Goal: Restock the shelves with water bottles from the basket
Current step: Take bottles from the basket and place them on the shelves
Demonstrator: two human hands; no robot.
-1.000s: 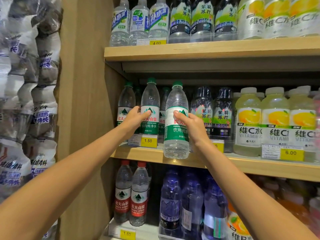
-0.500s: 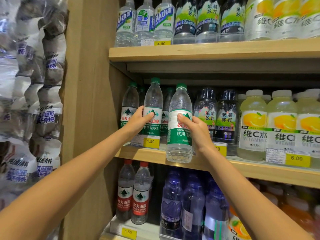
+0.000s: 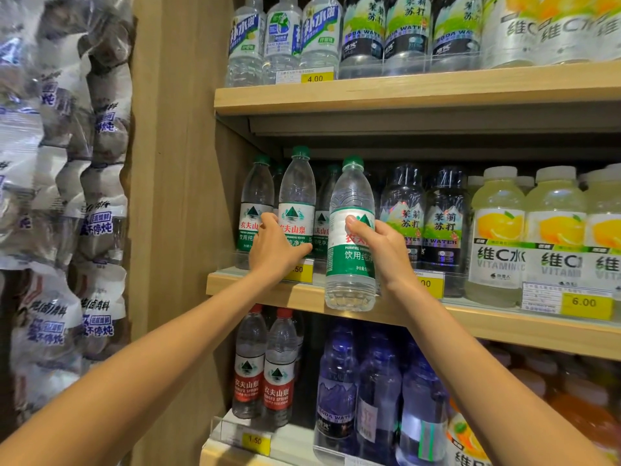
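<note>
Hanging at far left: plastic-wrapped packets (image 3: 67, 203) with blue print, beside a wooden side panel (image 3: 174, 196).

Middle shelf (image 3: 504, 327), left end: a row of green-capped water bottles. The left hand (image 3: 275, 250) grips the standing bottle (image 3: 297, 190), 2nd from the left in the front row. The thumb lies on the label's left edge and the fingers curl round the right side. That bottle is upright on the shelf.

Just right of it: the held bottle (image 3: 351, 264), also green-capped and upright. Its base shows against the shelf's front edge; cannot tell whether it touches the wood. The right hand (image 3: 379, 253) wraps its label, thumb across the front, fingers curled behind.

Further right on the same shelf: 2 dark-labelled bottles (image 3: 443, 223), then yellow drinks (image 3: 497, 237) with white caps, above a price tag (image 3: 584, 302) reading 6.00.
</note>
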